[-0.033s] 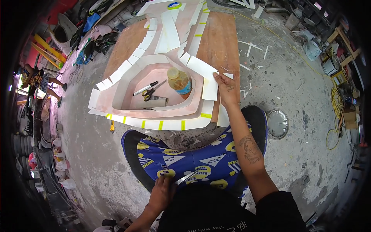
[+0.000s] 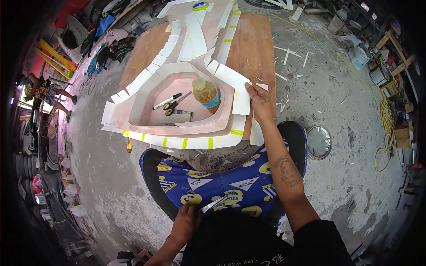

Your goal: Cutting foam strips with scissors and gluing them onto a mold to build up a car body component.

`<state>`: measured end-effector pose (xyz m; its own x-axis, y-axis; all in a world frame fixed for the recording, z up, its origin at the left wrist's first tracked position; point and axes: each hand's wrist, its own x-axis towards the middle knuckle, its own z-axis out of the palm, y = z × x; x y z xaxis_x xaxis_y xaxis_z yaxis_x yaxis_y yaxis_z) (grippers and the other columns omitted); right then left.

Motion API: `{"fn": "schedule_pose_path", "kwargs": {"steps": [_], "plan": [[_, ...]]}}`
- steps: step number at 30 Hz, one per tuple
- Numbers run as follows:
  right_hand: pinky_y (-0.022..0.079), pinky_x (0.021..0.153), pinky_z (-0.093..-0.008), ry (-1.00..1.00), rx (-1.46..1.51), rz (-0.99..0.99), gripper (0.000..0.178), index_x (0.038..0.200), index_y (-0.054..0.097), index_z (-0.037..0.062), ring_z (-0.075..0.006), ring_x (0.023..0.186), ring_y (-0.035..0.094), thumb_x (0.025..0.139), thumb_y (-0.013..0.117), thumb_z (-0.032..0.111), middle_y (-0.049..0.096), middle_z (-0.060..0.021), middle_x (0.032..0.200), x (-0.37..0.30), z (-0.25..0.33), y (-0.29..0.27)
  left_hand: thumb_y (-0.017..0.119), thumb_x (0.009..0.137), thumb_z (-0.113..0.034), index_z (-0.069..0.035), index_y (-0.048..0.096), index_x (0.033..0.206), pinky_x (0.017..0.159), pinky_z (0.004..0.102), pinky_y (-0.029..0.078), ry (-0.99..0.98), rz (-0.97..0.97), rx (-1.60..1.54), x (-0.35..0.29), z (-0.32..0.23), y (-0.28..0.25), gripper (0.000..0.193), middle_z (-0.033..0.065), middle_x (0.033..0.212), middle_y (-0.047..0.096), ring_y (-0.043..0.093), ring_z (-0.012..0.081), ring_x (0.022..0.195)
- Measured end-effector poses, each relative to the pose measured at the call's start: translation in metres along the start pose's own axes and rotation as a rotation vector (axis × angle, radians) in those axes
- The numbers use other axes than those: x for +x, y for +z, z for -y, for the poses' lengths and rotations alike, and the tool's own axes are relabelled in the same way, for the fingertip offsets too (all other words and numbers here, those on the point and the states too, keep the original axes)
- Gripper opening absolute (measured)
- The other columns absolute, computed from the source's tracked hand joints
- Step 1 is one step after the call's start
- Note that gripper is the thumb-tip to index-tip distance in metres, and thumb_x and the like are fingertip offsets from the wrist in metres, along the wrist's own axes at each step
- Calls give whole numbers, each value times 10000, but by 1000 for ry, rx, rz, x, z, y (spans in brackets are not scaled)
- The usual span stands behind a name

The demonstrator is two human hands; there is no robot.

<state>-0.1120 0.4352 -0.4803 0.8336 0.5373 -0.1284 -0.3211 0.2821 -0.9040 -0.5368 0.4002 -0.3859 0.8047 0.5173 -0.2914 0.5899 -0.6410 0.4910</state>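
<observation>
Card (image 2: 241, 102), smooth, white and straight-edged, lies just left of the right hand (image 2: 260, 102), whose thumb and fingers pinch it near the wooden board's (image 2: 254, 48) right edge, long axis running near to far. I see the farther left hand (image 2: 186, 219) curled round a shiny bladed tool (image 2: 214, 204), below the matte pinkish mould (image 2: 120, 116).

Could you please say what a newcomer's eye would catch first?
Probably the large, pale pink, hollow shape edged with thin white strips, on a brown wooden board. Inside it sits a capped, blue-labelled plastic bottle. At the shape's right edge, the right hand touches the strips.
</observation>
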Motion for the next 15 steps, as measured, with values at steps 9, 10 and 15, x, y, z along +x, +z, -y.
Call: {"fn": "schedule_pose_path", "kwargs": {"steps": [9,10,15], "plan": [[486,686,-210,39,33,7,262,1068,666,-64,-85,757,628,961,619,171,712,-64,911,1,2,-1,692,792,-29,-7,538,1155,800,461,519,-13,61,-6,-25,6,-17,395,212,1095,549,574,426,981],[486,686,-210,39,32,6,262,1068,666,-64,-85,757,628,961,619,171,712,-64,911,0,2,0,695,785,-26,-6,530,1165,799,460,520,-14,71,2,-25,7,-18,415,215,1107,542,573,428,978],[493,687,-215,25,18,-4,267,1062,666,-66,-90,755,631,955,627,176,714,-70,917,4,-3,-3,681,798,-26,-1,517,1140,785,466,526,-55,125,0,-30,5,-25,380,223,1033,567,587,431,953]]}}
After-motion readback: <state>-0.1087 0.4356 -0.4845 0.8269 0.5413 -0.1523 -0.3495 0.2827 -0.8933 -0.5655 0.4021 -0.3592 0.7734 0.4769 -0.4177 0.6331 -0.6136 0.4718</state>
